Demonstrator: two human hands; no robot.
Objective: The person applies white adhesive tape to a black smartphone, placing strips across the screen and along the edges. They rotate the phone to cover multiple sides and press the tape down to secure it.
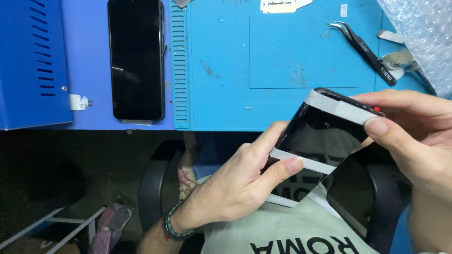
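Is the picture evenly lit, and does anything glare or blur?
Head view: the blue mat is brightly and evenly lit, while the floor under the bench is dark; the phone held in the left hand and right hand mirrors the shirt; the phone on the bench shows a faint glint; the bubble wrap looks slightly soft.

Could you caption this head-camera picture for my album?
Both hands, left hand and right hand, hold a taped black phone above blue mat.

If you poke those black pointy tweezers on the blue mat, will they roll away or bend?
The tweezers probably won't roll: they lie flat on the blue mat and look flat-sided. They would likely slide or spin instead, since they look thin and light. The body seems stiff, though the fine curved tips might bend.
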